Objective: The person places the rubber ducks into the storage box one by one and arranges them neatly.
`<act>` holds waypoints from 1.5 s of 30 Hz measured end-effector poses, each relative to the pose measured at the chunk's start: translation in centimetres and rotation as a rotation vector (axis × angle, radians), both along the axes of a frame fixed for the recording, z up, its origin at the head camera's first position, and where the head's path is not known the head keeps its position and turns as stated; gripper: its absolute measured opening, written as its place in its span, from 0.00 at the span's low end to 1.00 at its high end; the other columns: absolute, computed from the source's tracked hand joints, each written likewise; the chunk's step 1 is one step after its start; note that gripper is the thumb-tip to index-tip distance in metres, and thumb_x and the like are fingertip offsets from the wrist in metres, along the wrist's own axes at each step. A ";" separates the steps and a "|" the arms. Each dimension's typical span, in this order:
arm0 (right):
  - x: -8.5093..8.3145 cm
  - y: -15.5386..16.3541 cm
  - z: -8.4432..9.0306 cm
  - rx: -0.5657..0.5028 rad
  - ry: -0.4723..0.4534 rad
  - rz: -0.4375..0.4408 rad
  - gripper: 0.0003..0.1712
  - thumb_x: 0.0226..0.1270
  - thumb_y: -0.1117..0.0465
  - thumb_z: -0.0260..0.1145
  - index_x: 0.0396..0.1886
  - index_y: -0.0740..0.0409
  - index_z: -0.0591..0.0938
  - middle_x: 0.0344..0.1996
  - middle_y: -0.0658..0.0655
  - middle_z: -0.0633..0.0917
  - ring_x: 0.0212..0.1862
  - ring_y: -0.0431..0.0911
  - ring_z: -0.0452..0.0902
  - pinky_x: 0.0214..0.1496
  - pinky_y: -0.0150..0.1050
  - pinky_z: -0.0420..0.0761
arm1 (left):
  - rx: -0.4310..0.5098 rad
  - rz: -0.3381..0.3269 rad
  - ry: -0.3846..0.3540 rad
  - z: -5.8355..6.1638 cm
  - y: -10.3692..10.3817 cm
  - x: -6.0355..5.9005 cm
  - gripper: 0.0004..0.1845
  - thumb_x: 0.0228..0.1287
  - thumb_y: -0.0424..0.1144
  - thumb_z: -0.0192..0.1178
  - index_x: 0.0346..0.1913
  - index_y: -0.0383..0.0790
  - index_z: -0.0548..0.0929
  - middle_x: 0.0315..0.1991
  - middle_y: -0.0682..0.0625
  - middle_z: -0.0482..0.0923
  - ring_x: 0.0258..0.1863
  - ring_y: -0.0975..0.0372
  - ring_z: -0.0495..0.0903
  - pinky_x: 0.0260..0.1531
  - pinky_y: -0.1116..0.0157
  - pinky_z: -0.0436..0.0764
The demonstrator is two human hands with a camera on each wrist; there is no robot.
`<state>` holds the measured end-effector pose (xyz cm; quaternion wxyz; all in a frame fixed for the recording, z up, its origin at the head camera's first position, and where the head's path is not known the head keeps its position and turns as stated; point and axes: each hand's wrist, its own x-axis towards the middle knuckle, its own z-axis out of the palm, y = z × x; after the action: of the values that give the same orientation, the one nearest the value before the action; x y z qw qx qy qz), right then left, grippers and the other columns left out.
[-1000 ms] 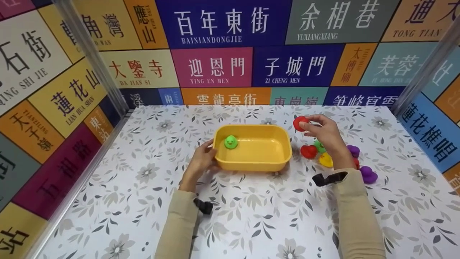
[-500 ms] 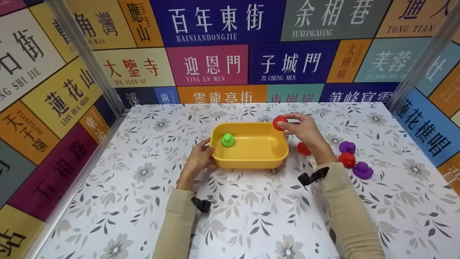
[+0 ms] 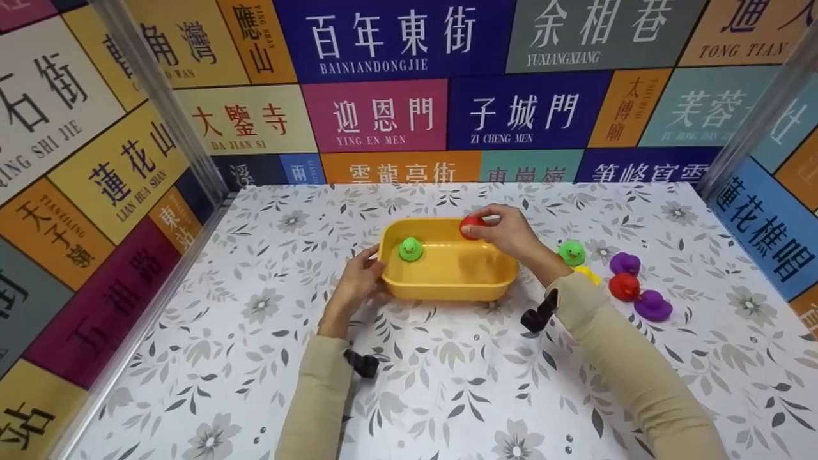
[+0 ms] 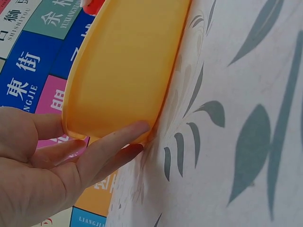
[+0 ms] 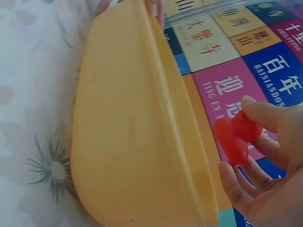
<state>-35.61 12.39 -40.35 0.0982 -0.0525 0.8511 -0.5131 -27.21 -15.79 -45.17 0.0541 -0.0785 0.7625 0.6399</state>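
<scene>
Closest are two beige sleeves, the left sleeve [image 3: 313,396] and the right sleeve [image 3: 639,364], each with a small black camera at the wrist, left camera [image 3: 363,365] and right camera [image 3: 539,317]. They lie over a white cloth [image 3: 460,370] printed with grey leaves and flowers.

Further in, the left hand [image 3: 359,278] rests against the left end of a yellow tub [image 3: 447,292], its fingers fairly straight and spread along the outside. A green duck [image 3: 410,250] sits upright in the tub, toward the left end.

The right hand [image 3: 511,236] pinches a red duck [image 5: 232,135] between thumb and fingers, above the tub near its back rim. That hand and forearm hide the tub's back right corner and part of a yellow duck [image 3: 588,276].

Right of the forearm are a second green duck [image 3: 571,252], a purple duck [image 3: 624,264], a second red duck [image 3: 624,287] and, just beside it, a second purple duck [image 3: 652,306].

Behind everything stands a wall [image 3: 383,137] of coloured panels bearing street names.
</scene>
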 end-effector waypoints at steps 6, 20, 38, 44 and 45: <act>-0.6 -2.2 -1.0 0.001 -0.018 0.032 0.26 0.62 0.51 0.75 0.56 0.58 0.82 0.58 0.62 0.83 0.56 0.50 0.80 0.54 0.41 0.83 | 0.015 0.000 -0.017 0.0 -0.2 0.0 0.29 0.78 0.35 0.48 0.78 0.43 0.60 0.65 0.33 0.75 0.39 0.53 0.86 0.40 0.52 0.90; -1.3 -5.8 -2.4 -0.045 -0.068 -0.003 0.23 0.65 0.57 0.72 0.58 0.60 0.82 0.56 0.63 0.85 0.48 0.48 0.80 0.57 0.44 0.84 | -0.021 0.000 -0.010 -0.3 -0.1 -0.2 0.29 0.77 0.36 0.49 0.78 0.43 0.61 0.63 0.33 0.76 0.39 0.54 0.87 0.37 0.54 0.91; -0.8 -7.2 -4.0 -0.096 -0.229 -0.051 0.14 0.62 0.61 0.74 0.49 0.57 0.88 0.45 0.55 0.89 0.42 0.49 0.79 0.36 0.36 0.79 | 0.001 -0.017 -0.019 0.0 -0.1 -0.2 0.29 0.77 0.37 0.49 0.78 0.46 0.61 0.64 0.34 0.76 0.40 0.54 0.87 0.38 0.56 0.90; -1.2 -7.3 -4.3 0.009 -0.152 -0.043 0.23 0.60 0.59 0.76 0.55 0.60 0.85 0.55 0.61 0.86 0.39 0.43 0.76 0.30 0.28 0.76 | 0.022 -0.012 -0.019 0.0 -0.1 -0.1 0.29 0.78 0.37 0.49 0.78 0.44 0.60 0.65 0.33 0.74 0.39 0.53 0.87 0.39 0.54 0.90; -1.3 -7.3 -4.3 0.019 -0.142 -0.040 0.24 0.60 0.59 0.76 0.56 0.60 0.85 0.55 0.61 0.86 0.39 0.42 0.76 0.29 0.27 0.76 | 0.025 -0.013 -0.020 0.0 -0.1 -0.1 0.29 0.77 0.37 0.49 0.78 0.44 0.59 0.66 0.33 0.74 0.39 0.52 0.87 0.39 0.54 0.90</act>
<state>-36.89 5.12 -44.61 0.1487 0.0020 0.8477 -0.5093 -27.31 -15.92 -45.21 0.0669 -0.0796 0.7543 0.6482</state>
